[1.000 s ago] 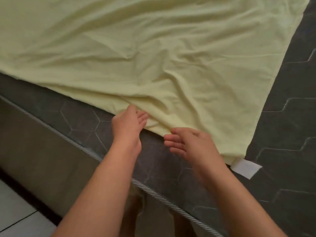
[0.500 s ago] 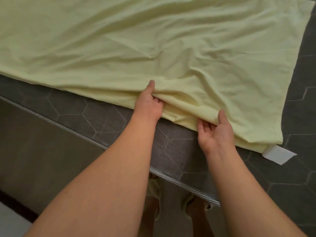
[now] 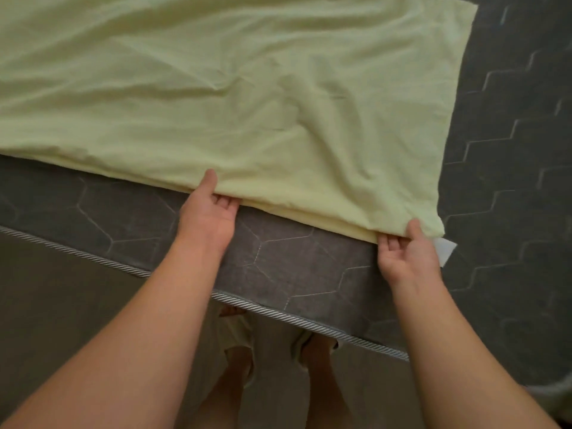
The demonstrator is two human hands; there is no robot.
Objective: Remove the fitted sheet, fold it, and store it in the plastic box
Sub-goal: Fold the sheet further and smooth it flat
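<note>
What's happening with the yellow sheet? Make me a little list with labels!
sheet: pale yellow, wrinkled, spread on the mattress
mattress: grey, hexagon stitching
left hand: grips the sheet's near edge, thumb on top
right hand: grips the edge near the corner
white tag: at that corner, beside the right hand

fitted sheet (image 3: 216, 88); pale yellow, wrinkled; spread doubled on grey mattress (image 3: 294, 267); near edge lifted
</note>
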